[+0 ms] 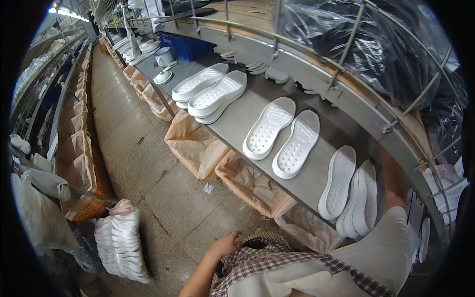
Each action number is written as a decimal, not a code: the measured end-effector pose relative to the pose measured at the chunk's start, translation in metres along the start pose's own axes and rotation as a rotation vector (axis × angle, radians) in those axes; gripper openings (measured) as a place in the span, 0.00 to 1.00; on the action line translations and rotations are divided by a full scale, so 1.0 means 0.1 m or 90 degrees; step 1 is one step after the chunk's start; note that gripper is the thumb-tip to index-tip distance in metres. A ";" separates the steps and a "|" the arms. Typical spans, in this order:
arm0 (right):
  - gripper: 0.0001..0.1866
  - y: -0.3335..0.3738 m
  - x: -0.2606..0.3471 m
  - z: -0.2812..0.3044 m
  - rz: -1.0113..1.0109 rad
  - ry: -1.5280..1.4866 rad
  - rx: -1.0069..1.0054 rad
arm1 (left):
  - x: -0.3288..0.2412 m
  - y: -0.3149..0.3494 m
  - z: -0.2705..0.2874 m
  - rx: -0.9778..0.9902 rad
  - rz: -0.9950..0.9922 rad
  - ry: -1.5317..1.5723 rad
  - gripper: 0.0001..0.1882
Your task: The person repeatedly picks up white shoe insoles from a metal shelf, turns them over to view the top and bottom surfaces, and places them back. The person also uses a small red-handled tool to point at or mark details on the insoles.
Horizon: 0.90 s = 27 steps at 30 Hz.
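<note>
The left hand (227, 246) is held at the lower centre of the frame, against the checked apron (267, 252); its fingers are loosely extended and released. White soles are set out on the grey desk (236, 121): a single sole (338, 182) and a sole stack (362, 203) are placed at lower right, well apart from the left fingers, and a sole pair (296, 144) is laid nearer the centre. The right forearm (394, 178) is stretched just beside the stack; its hand is hidden, so the state of those fingers cannot be told.
</note>
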State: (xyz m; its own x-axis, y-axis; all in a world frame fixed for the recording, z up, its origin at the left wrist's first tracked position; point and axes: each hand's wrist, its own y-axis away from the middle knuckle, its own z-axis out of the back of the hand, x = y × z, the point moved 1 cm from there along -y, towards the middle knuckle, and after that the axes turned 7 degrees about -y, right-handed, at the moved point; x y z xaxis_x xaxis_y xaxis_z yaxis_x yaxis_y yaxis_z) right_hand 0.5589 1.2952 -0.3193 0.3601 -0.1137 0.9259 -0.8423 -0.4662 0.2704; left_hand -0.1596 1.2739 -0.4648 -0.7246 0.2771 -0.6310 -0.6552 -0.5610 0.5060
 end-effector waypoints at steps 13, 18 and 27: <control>0.32 4.55 -0.33 -1.26 -0.115 -0.013 0.419 | -0.75 0.10 1.41 0.003 -0.372 0.714 0.38; 0.39 5.51 -1.28 -2.10 0.080 0.220 0.520 | -0.83 0.45 1.77 -0.083 -0.226 0.974 0.29; 0.20 5.65 -1.48 -2.87 0.394 0.361 0.628 | -0.20 0.71 1.61 0.076 -0.086 1.140 0.27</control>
State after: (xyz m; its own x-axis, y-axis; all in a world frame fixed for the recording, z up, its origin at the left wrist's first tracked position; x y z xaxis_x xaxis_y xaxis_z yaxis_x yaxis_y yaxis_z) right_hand -0.0855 1.3008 -0.2274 -0.4044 -0.2691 0.8741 -0.0707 -0.9437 -0.3232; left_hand -0.2263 1.3541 -0.3220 0.3645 -0.8264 -0.4292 -0.7525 -0.5329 0.3871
